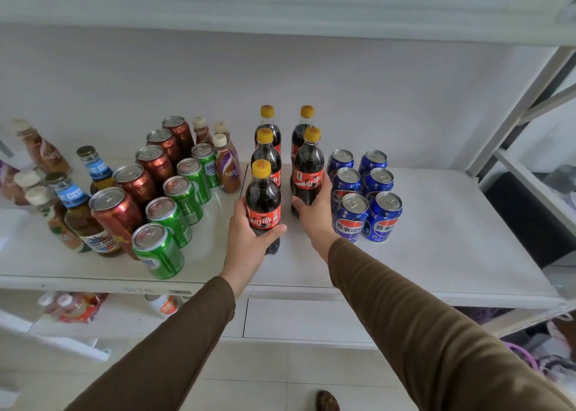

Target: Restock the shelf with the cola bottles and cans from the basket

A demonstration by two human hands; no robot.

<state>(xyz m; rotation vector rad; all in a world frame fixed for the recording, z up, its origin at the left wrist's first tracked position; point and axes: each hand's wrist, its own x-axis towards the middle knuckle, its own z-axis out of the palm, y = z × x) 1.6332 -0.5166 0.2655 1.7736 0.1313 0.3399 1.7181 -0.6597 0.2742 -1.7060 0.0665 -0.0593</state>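
Cola bottles with yellow caps and red labels stand in two rows on the white shelf (436,248). My left hand (246,236) grips the front cola bottle (262,198) of the left row, which stands upright on the shelf. My right hand (314,211) holds the front cola bottle (308,169) of the right row, also upright. Two more bottles stand behind the left one and one behind the right one. Several blue cola cans (367,192) stand in two rows just right of my right hand. The basket is out of view.
Left of the bottles stand rows of green cans (174,211), red-brown cans (131,198), coffee bottles (229,167) and amber bottles (78,211). The shelf's metal upright (514,114) rises at the right. A lower shelf holds packaged drinks (74,306).
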